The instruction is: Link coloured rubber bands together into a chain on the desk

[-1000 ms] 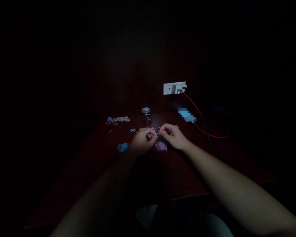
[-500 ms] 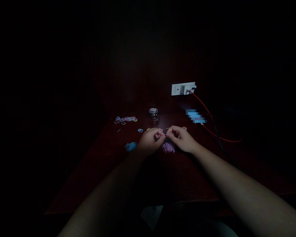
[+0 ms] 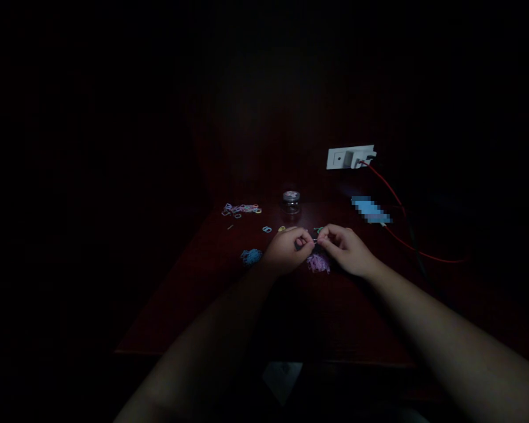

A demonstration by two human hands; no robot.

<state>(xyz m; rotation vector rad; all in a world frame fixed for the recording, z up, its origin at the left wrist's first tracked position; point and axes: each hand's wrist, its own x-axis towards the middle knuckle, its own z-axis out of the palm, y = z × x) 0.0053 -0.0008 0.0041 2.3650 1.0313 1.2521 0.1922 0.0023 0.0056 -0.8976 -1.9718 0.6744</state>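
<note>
My left hand [image 3: 288,249] and my right hand [image 3: 346,249] meet fingertip to fingertip just above the dark red table. Both are closed in a pinch on a small, thin, pale rubber band [image 3: 315,240], whose exact shape is too small and dim to make out. Below the fingers lies a pile of purple rubber bands [image 3: 318,264]. Left of my left hand is a pile of blue rubber bands [image 3: 251,257], partly covered by it. Just beyond the hands lie a light blue pair of loops [image 3: 267,230], a yellow loop [image 3: 281,228] and a green piece [image 3: 318,230].
A small clear jar [image 3: 291,202] with a lid stands at the back of the table [image 3: 194,294]. Mixed coloured loops [image 3: 242,210] lie back left. A phone with a blurred screen [image 3: 371,210] sits right, its red cable [image 3: 392,185] running to a wall socket [image 3: 350,157].
The whole scene has shifted right in the picture as the camera turned left. Both hands keep the same fingertip pinch, with very little change in their pose.
</note>
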